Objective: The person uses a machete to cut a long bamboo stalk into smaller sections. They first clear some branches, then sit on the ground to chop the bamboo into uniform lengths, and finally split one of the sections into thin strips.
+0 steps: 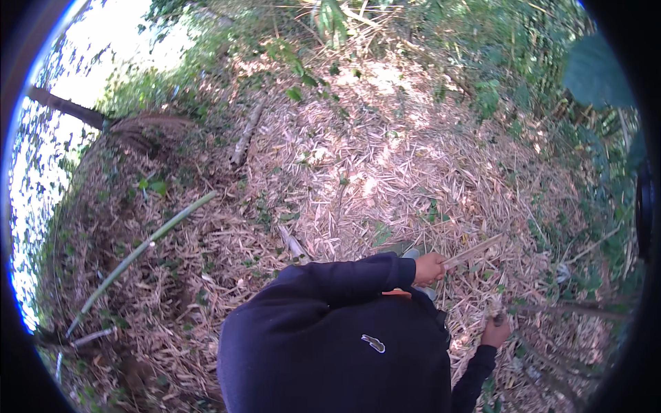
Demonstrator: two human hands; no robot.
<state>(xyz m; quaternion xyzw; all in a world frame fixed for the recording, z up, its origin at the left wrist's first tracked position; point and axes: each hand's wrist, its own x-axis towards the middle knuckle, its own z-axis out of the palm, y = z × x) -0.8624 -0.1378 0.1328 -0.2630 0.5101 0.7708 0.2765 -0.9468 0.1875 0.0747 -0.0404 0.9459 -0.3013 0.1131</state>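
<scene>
My left arm, in a dark sleeve, crosses in front of my body. My left hand [429, 269] is closed around the near end of a flat, pale brown strip of wood or split bamboo [475, 252], which points away to the upper right. Lower and farther right, my right hand [495, 331] is low over the leaf litter with its fingers curled. Something small and dark shows at its fingertips, too small to name. A small orange object [396, 293] sits against my dark top, just below the left wrist. Part of a greenish shoe [411, 254] shows beyond that wrist.
Dry leaves [372, 172] cover the ground. A long green stalk [141, 251] slants across the left side, and a short log [246, 134] lies farther off. Thin branches [571, 310] reach in from the right beside my right hand. Green bushes [530, 62] stand at the back right.
</scene>
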